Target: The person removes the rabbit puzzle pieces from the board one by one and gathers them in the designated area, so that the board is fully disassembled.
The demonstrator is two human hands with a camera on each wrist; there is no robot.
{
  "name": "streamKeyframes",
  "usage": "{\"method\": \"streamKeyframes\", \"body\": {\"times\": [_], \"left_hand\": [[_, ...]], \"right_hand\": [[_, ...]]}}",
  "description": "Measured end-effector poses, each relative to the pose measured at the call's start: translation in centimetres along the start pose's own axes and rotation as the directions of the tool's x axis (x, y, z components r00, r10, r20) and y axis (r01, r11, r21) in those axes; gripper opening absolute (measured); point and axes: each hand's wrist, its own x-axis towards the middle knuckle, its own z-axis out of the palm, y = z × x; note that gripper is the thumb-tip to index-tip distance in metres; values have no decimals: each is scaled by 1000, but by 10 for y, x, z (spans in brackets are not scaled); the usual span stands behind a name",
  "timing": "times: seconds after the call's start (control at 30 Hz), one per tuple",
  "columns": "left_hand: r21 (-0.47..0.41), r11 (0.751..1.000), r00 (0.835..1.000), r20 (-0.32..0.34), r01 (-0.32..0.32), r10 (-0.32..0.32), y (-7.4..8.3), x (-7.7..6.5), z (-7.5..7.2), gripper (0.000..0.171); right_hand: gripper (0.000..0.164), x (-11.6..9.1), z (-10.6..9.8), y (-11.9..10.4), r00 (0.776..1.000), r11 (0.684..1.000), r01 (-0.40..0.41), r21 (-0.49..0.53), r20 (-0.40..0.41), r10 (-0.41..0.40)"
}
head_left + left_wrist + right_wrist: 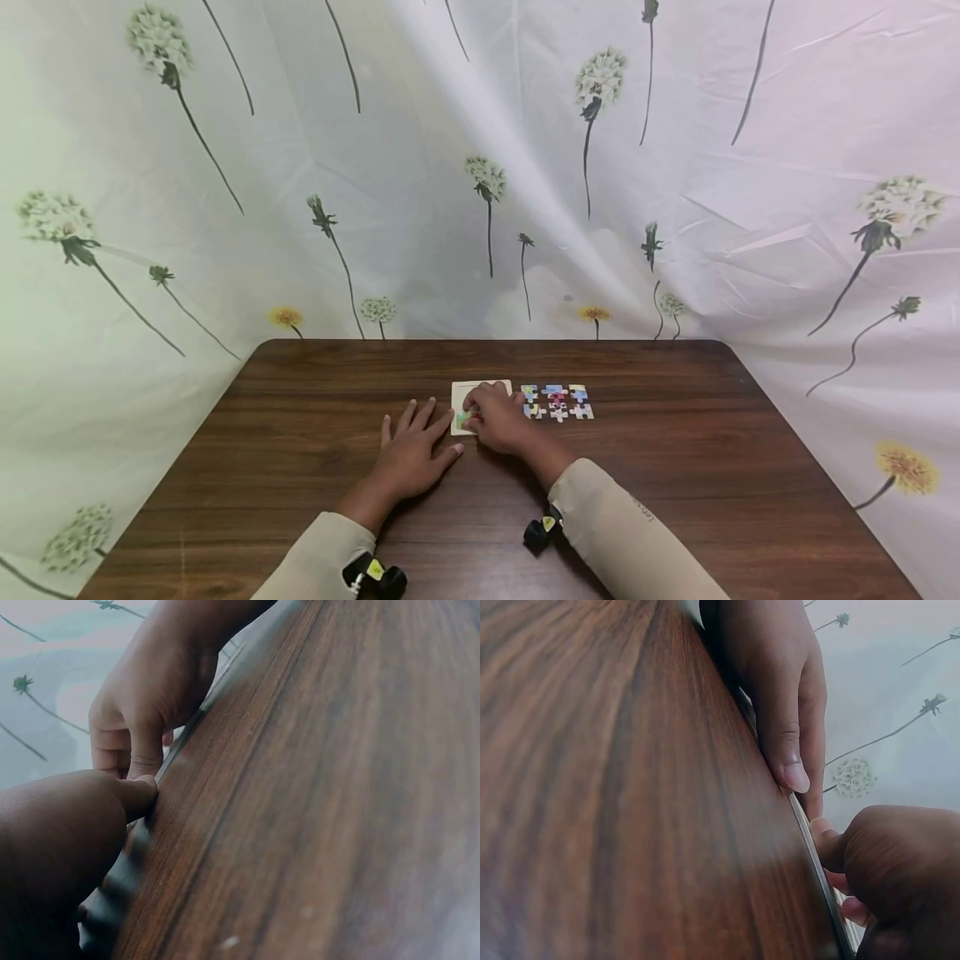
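Observation:
A small cream puzzle board [460,395] lies flat on the table, partly hidden by my right hand [497,419]. The thumb and fingers of that hand are bent together over the board's lower left, where they pinch a green jigsaw piece [462,421]. Spread on the wood just left of the board is my left hand [412,454], its fingers straight and the index tip at the board's left edge. In the right wrist view the board's thin edge [810,844] runs between the left hand [776,690] and the right hand [900,870].
Several colourful jigsaw pieces [557,391] lie in two rows right of the board. The dark wooden table [660,475] ends at a wall of white cloth [420,208] printed with dandelions. Each sleeve carries a small black wrist camera [538,533].

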Motion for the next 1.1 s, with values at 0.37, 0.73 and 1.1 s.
{"method": "streamKeyframes", "body": {"times": [0.37,0.73,1.1], "left_hand": [[4,1000,1000,4,1,-1,0,1,0,62],[14,1000,1000,5,0,0,0,1,-1,62],[8,1000,1000,0,-5,5,0,1,-1,62]], "right_hand": [[19,1,0,-2,1000,1000,-17,-2,9,17],[21,0,0,-6,999,999,-46,-25,19,47],[22,0,1,-5,999,999,-2,-47,-41,0]]}}
